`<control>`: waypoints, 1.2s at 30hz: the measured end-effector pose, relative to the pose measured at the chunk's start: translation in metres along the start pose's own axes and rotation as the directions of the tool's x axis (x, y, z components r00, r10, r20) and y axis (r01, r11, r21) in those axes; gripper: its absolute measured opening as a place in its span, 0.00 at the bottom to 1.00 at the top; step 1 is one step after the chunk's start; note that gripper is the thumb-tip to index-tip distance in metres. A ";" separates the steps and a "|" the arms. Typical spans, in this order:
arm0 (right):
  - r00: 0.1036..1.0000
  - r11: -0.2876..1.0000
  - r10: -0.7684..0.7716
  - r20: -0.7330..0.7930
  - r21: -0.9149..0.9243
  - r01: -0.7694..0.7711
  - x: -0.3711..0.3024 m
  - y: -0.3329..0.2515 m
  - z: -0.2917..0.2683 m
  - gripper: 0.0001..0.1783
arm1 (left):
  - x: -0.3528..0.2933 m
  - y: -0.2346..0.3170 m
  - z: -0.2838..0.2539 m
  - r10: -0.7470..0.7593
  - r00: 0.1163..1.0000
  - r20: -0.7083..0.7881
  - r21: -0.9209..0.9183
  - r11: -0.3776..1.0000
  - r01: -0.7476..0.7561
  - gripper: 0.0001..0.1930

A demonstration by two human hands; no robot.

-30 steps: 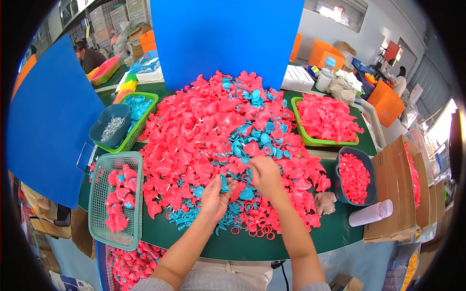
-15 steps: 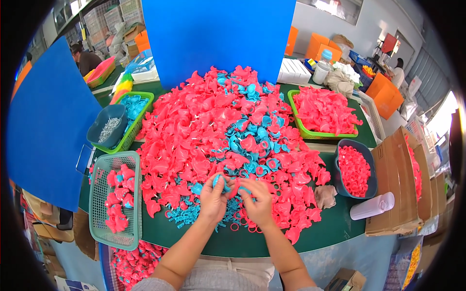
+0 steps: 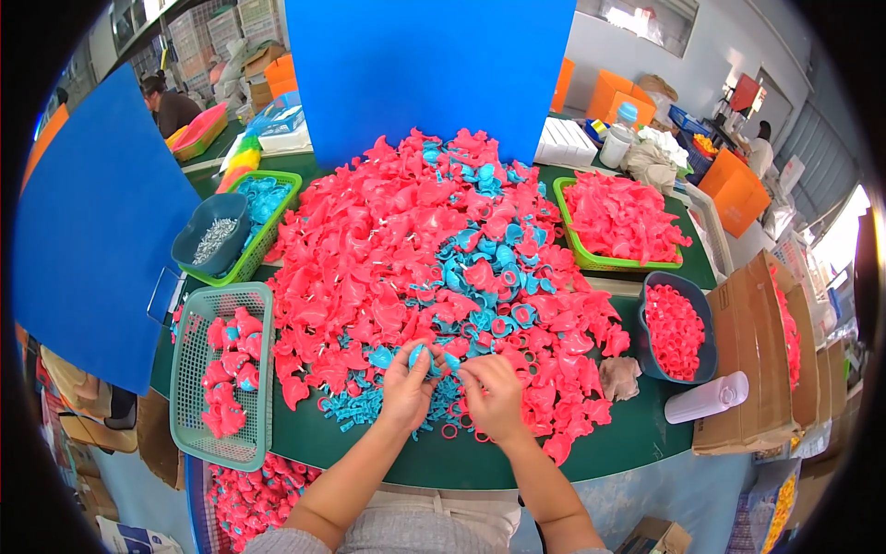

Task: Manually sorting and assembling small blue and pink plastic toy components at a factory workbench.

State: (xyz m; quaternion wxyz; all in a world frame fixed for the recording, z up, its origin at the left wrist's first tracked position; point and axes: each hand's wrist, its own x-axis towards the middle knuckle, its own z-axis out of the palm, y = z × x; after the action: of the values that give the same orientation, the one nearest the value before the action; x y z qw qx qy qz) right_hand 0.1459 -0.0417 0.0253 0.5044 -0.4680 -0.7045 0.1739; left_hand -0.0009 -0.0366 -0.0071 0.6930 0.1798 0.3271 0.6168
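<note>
Evidently cupped blue shell in half-curled grip of left hand, below frame centre; pinched second blue piece in nearly closed fingertip grip of right hand, just beside. Seemed light, stiff, slick; best held by rims.

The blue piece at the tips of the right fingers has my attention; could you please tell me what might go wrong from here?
The small blue piece in the right hand could slip and get lost among the similar blue parts in the pile.
The right forearm might brush a loose pink piece off the table's front edge.
The mesh basket appears to overhang the table, so a bump could tip it.
</note>
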 end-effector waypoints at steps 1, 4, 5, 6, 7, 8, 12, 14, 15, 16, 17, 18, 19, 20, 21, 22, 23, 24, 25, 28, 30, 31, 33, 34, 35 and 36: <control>0.999 0.999 -0.032 -0.041 0.006 0.032 -0.002 -0.006 0.008 0.03 | -0.001 0.001 0.000 -0.005 1.000 0.006 0.011 1.000 0.005 0.14; 0.997 0.995 -0.059 -0.042 0.073 0.062 -0.007 -0.013 0.023 0.05 | -0.008 0.007 0.005 -0.044 0.997 0.056 -0.050 0.998 0.046 0.14; 0.998 0.992 -0.066 -0.024 0.105 0.068 -0.009 -0.013 0.028 0.05 | -0.009 0.008 0.001 -0.038 0.998 0.051 -0.051 0.998 0.040 0.14; 0.997 0.988 -0.073 -0.005 0.138 0.073 -0.011 -0.014 0.032 0.06 | -0.011 0.009 -0.004 -0.018 0.998 0.057 -0.011 1.000 0.019 0.14; 0.997 0.987 -0.069 0.025 0.150 0.064 -0.011 -0.017 0.034 0.05 | -0.012 0.009 -0.008 -0.003 0.998 0.067 0.028 1.000 0.001 0.14; 0.997 0.986 -0.071 0.029 0.152 0.065 -0.011 -0.018 0.038 0.05 | -0.014 0.012 -0.014 0.000 0.998 0.064 0.026 1.000 -0.001 0.14; 0.995 0.960 -0.035 0.095 0.279 0.007 0.001 -0.017 0.055 0.07 | -0.020 0.034 -0.043 0.001 0.995 -0.098 0.045 0.999 0.004 0.12; 0.974 0.984 -0.164 0.156 -0.041 0.172 0.007 -0.003 0.073 0.11 | -0.022 0.049 -0.056 0.060 0.980 -0.189 -0.007 0.998 -0.062 0.11; 0.956 0.977 -0.162 0.243 -0.097 0.190 0.008 -0.001 0.082 0.12 | -0.022 0.051 -0.064 0.085 0.971 -0.222 0.005 0.996 -0.086 0.11; 0.956 0.977 -0.164 0.242 -0.094 0.192 0.009 -0.001 0.093 0.12 | -0.024 0.055 -0.069 0.088 0.971 -0.221 0.007 0.996 -0.089 0.11; 0.923 0.932 -0.207 0.324 -0.223 0.287 0.009 0.002 0.102 0.10 | -0.024 0.058 -0.073 0.107 0.963 -0.247 0.023 0.994 -0.104 0.11; 0.882 0.859 -0.232 0.410 -0.339 0.383 0.010 0.005 0.109 0.09 | -0.024 0.060 -0.074 0.125 0.954 -0.272 0.040 0.992 -0.118 0.11; 0.872 0.832 -0.251 0.421 -0.368 0.416 0.011 0.006 0.115 0.07 | -0.025 0.063 -0.073 0.135 0.949 -0.285 0.029 0.991 -0.133 0.10; 0.870 0.831 -0.254 0.422 -0.365 0.420 0.011 0.007 0.117 0.07 | -0.026 0.064 -0.070 0.139 0.948 -0.286 0.029 0.990 -0.136 0.10; 0.876 0.845 -0.249 0.413 -0.350 0.405 0.011 0.009 0.118 0.06 | -0.027 0.065 -0.064 0.192 0.941 -0.279 0.114 0.980 -0.166 0.10; 0.880 0.860 -0.246 0.407 -0.328 0.392 0.013 0.008 0.118 0.05 | -0.027 0.067 -0.063 0.247 0.930 -0.272 0.200 0.960 -0.196 0.09; 0.877 0.860 -0.250 0.411 -0.321 0.395 0.014 0.005 0.117 0.05 | -0.027 0.069 -0.065 0.300 0.912 -0.279 0.361 0.913 -0.189 0.12; 0.931 0.947 -0.211 0.297 -0.174 0.270 0.015 -0.001 0.113 0.04 | -0.028 0.069 -0.065 0.302 0.909 -0.286 0.360 0.913 -0.191 0.12; 0.971 0.989 -0.143 0.189 -0.006 0.147 0.015 -0.005 0.108 0.03 | -0.028 0.068 -0.063 0.436 0.890 -0.136 0.566 0.771 -0.292 0.14; 0.758 0.630 0.370 0.537 0.454 -0.630 0.010 -0.009 0.086 0.04 | -0.026 0.070 -0.057 0.519 0.829 0.208 0.783 0.420 -0.459 0.18; 0.763 0.486 0.364 0.534 0.590 -0.645 0.008 -0.014 0.080 0.08 | -0.024 0.069 -0.054 0.425 0.741 0.519 0.793 0.084 -0.603 0.21; 0.735 0.435 0.373 0.566 0.593 -0.678 0.011 -0.020 0.074 0.09 | -0.024 0.064 -0.054 0.399 0.770 0.498 0.799 0.135 -0.587 0.23; 0.707 0.381 0.383 0.595 0.595 -0.707 0.011 -0.021 0.070 0.11 | -0.025 0.061 -0.051 0.408 0.736 0.541 0.784 0.073 -0.617 0.23; 0.705 0.411 0.374 0.602 0.574 -0.708 0.009 -0.018 0.069 0.12 | -0.026 0.060 -0.048 0.415 0.697 0.584 0.764 0.010 -0.645 0.23; 0.703 0.440 0.365 0.610 0.552 -0.708 0.007 -0.015 0.068 0.13 | -0.026 0.059 -0.048 0.409 0.697 0.589 0.760 0.012 -0.650 0.23; 0.706 0.440 0.369 0.605 0.555 -0.706 0.005 -0.014 0.068 0.13 | -0.027 0.057 -0.048 0.421 0.680 0.600 0.747 0.009 -0.665 0.23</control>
State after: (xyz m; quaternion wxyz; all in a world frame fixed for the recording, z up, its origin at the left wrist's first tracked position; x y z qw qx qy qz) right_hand 0.0791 -0.0285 0.0087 0.4117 -0.3700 -0.4573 0.6960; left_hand -0.0763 -0.0606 0.0018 0.1767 0.7244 0.4516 0.4899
